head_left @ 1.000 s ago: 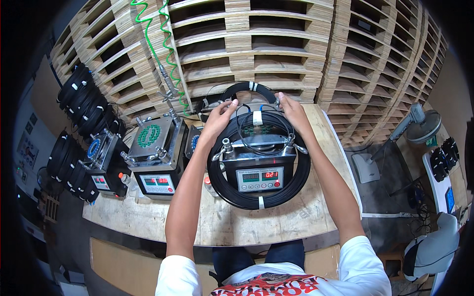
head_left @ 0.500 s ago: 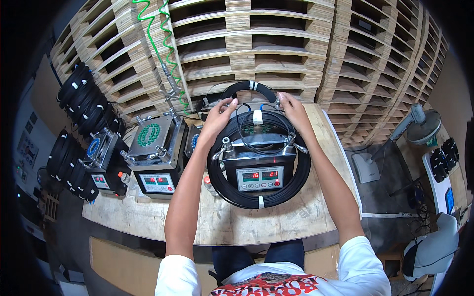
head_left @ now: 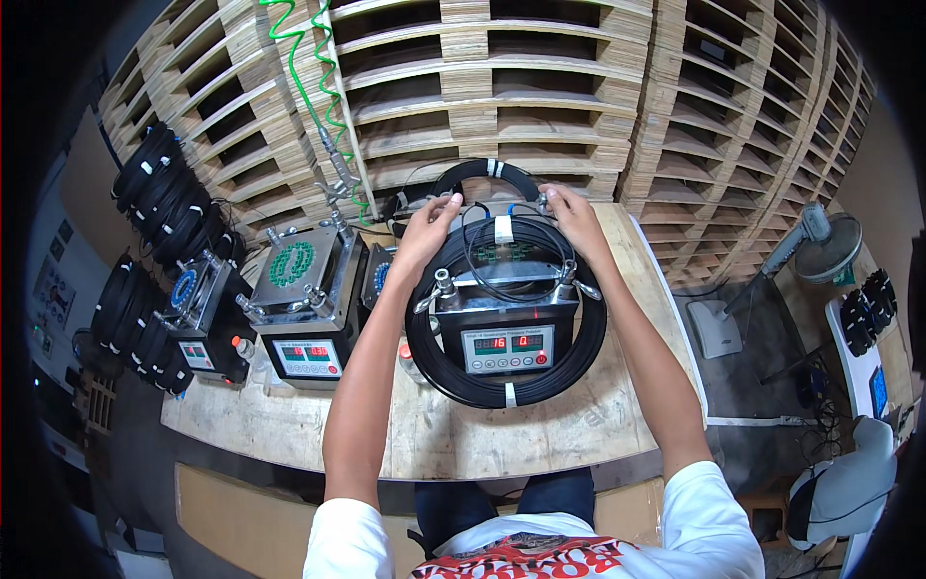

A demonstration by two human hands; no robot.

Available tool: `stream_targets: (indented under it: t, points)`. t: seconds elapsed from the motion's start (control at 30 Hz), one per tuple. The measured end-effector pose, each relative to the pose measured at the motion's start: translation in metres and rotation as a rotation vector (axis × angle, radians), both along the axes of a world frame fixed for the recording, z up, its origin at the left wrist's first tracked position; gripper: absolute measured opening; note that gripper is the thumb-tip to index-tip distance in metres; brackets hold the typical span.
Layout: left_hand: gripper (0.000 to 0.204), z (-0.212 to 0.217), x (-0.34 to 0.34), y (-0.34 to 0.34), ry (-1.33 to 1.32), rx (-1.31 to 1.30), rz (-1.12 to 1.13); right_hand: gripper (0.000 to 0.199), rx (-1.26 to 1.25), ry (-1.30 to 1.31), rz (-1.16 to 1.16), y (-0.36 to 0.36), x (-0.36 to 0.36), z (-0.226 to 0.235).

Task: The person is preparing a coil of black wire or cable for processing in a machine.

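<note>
A coil of black cable (head_left: 595,333), bound with white ties, hangs around the front of a polishing machine (head_left: 506,323) with a lit red display. Two metal clamp handles (head_left: 443,285) stand at the machine's near corners. My left hand (head_left: 430,228) is at the far left corner, thumb and fingers closed together; what they pinch is hidden. At the far right corner my right hand (head_left: 575,218) pinches a small metal clamp handle (head_left: 546,200). Thin cable loops with blue ends (head_left: 511,208) lie between my hands. A smaller black coil (head_left: 482,169) sits behind.
Two similar polishing machines (head_left: 299,280) (head_left: 198,314) stand to the left, with a red-capped bottle (head_left: 241,345) between them. An air gun (head_left: 338,174) hangs from a green coiled hose. Black coils (head_left: 145,318) hang at far left. Stacked pallets (head_left: 482,87) rise behind the wooden table (head_left: 289,425).
The right-hand figure on the machine's red display has changed. The hanging air gun has swung slightly. My hands have stayed almost in place at the far corners.
</note>
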State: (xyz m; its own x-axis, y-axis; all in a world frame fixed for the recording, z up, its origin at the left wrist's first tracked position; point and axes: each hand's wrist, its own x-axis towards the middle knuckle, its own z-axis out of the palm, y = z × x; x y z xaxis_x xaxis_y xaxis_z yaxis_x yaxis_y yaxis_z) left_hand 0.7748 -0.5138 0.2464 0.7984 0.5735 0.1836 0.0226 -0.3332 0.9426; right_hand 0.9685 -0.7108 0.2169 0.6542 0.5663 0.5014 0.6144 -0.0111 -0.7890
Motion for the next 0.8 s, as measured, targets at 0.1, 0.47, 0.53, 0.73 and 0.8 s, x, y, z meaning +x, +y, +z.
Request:
stream_targets:
  t: [0.1,0.47,0.53,0.73,0.8]
  points:
    - [0.072,-0.006,-0.001,0.008,-0.007,0.026,0.013,0.039,-0.033,0.072,0.008,0.001,-0.004,0.002]
    - [0.072,0.001,-0.003,-0.001,0.007,-0.026,0.025,0.038,-0.058,0.064,-0.092,0.001,-0.008,0.005]
    - [0.072,0.002,-0.002,-0.003,0.023,-0.032,0.035,0.038,-0.058,0.050,-0.078,0.000,-0.004,0.003]
    - [0.073,-0.003,-0.001,0.003,0.038,-0.027,0.035,0.034,0.055,0.128,0.020,0.003,-0.003,-0.002]
    - [0.074,-0.005,-0.001,0.006,0.018,-0.011,0.021,0.032,0.062,0.185,0.032,0.004,-0.005,-0.001]
